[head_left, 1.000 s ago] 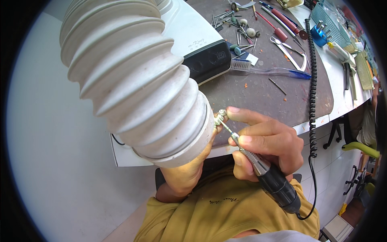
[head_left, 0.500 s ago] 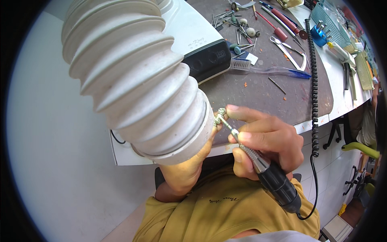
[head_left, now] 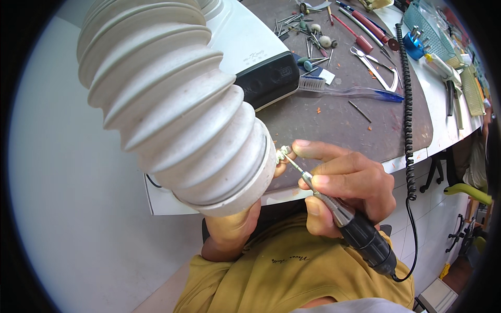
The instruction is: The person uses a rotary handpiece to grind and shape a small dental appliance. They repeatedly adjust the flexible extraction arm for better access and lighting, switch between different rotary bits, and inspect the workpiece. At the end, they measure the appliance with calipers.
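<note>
My right hand (head_left: 355, 182) grips a rotary handpiece (head_left: 360, 237) like a pen, its silver nose between thumb and fingers. A thin bur (head_left: 294, 163) runs from the nose and its tip meets a small, lumpy, greenish-silver metal piece (head_left: 283, 152). The right index fingertip is beside that piece. Most of my left hand (head_left: 235, 224) is hidden by a wide white corrugated hose (head_left: 177, 115); only the wrist side and a fingertip show. That fingertip lies against the metal piece, holding it just outside the hose mouth.
A white machine with a dark front panel (head_left: 269, 78) stands behind the hose. On the brown mat (head_left: 334, 122) lie a toothbrush (head_left: 355, 93), metal calipers (head_left: 373, 68) and several mounted burs (head_left: 313, 44). The handpiece's coiled cord (head_left: 408, 120) hangs over the right table edge.
My right hand and the handpiece have shifted slightly right and down. The metal piece has turned and moved a little left and down; less of my left hand shows beside the hose.
</note>
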A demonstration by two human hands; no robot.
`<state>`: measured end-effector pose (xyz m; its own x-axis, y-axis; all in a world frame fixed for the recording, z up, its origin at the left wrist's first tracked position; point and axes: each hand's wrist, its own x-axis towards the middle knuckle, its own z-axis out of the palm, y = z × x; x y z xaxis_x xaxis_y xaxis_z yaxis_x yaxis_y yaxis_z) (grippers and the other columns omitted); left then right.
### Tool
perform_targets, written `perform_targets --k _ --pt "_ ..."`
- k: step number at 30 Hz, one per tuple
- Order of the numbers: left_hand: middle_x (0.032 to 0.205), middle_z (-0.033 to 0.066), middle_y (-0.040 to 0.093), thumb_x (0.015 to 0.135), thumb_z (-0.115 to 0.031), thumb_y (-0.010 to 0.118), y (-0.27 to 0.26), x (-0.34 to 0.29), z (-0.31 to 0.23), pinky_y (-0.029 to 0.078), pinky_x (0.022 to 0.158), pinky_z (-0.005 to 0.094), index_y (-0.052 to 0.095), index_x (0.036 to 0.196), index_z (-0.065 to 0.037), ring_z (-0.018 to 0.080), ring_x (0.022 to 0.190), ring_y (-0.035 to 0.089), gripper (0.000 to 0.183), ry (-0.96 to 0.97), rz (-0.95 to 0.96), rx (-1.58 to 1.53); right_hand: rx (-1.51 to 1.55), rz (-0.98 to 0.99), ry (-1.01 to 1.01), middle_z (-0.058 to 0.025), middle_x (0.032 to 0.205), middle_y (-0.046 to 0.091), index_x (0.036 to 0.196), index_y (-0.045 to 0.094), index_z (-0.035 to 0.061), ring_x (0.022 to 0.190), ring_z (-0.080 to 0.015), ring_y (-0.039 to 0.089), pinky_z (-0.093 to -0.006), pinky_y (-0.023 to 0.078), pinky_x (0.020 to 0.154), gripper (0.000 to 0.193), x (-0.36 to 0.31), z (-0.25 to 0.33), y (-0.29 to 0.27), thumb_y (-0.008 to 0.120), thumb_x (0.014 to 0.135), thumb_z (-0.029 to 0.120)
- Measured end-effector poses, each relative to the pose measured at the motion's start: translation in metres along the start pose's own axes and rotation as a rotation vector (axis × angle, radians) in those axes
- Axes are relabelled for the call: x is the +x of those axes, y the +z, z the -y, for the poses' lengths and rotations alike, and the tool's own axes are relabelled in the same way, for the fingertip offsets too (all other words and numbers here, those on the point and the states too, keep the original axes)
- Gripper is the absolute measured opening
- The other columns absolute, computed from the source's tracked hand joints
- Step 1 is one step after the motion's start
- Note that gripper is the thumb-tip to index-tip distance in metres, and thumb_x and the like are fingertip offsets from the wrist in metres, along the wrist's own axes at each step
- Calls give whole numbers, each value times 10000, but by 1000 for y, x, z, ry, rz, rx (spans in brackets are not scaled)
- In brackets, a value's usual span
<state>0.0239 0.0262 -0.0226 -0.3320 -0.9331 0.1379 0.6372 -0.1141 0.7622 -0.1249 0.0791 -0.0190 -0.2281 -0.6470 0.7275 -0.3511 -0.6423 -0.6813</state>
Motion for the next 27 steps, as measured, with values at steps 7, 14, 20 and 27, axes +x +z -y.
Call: perform_targets --k 7,14,20,27 --pt "1085 153 535 908 31 521 -17 4 6 583 885 298 445 1212 103 225 974 654 321 46 47 -5 -16 -2 -22 -133 809 689 929 631 -12 885 -371 728 -390 617 735 256 3 -3 2 801 741 22" --pt "1077 150 543 905 42 519 7 1 -1 582 861 278 461 1195 100 220 950 657 302 -8 -8 17 -19 -40 -74 -136 799 682 922 638 -27 864 -359 730 -397 619 744 238 1 -6 5 795 747 12" --pt "1067 150 545 901 39 523 -17 2 9 586 862 298 467 1180 96 222 951 659 291 73 59 70 -8 -4 -43 -125 793 679 930 640 -18 867 -354 730 -392 618 747 242 1 -3 2 795 746 10" --pt "1065 156 539 913 26 523 5 -1 0 590 885 330 445 1204 96 235 972 660 310 -15 -21 -19 -41 -11 -37 -129 804 685 950 637 -3 898 -368 728 -357 614 697 270 -1 -3 0 809 743 22"
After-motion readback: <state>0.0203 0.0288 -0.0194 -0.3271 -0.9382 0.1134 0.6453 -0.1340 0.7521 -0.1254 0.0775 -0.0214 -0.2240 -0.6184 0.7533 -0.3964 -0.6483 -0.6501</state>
